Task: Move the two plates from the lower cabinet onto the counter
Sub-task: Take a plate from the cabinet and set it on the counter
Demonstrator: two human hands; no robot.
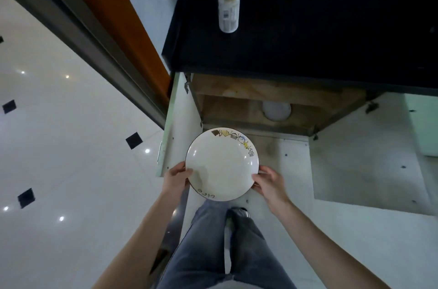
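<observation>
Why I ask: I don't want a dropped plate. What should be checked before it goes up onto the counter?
1. Grip of the left hand on the plate rim: ok.
2. Grip of the right hand on the opposite rim: ok.
3. Plate face-up and roughly level: ok.
4. Bare counter space right of the white bottle: ok.
5. Second plate's whereabouts: cannot tell; a pale round thing sits in the cabinet.

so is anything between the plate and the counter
Nothing visible blocks it. The left hand and right hand hold the plate in front of the open cabinet; the near part of the counter looks bare, with a white bottle farther back.
</observation>
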